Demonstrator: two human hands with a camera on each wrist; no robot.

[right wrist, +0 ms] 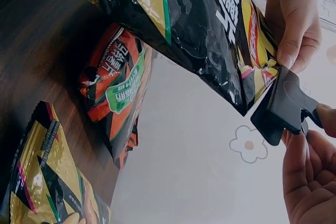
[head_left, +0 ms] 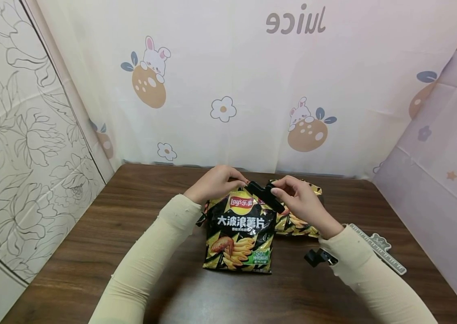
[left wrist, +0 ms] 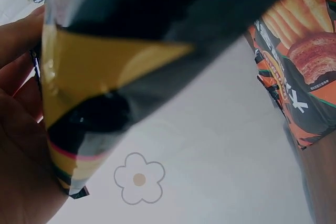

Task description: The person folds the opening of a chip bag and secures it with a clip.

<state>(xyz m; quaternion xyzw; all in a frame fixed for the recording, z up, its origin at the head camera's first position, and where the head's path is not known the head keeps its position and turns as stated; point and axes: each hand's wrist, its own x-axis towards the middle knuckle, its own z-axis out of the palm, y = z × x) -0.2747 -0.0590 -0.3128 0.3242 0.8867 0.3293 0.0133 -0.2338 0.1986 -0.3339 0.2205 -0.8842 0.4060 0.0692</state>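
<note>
At the chip bag's (head_left: 236,231) top corner, the black clip (head_left: 266,197) slants lengthwise, pinched in the nearer right grip (head_left: 300,201). The left grip (head_left: 215,182) pinches the bag's top.

The table (head_left: 139,202), dark brown with a wood grain, carries a gold-and-black chip bag (head_left: 293,224) and an orange-and-black bag (right wrist: 113,82). A pale ruler-like strip (head_left: 379,248) lies slanted at the right (whether the front chip bag (head_left: 238,227) touches the wood is unclear).
</note>
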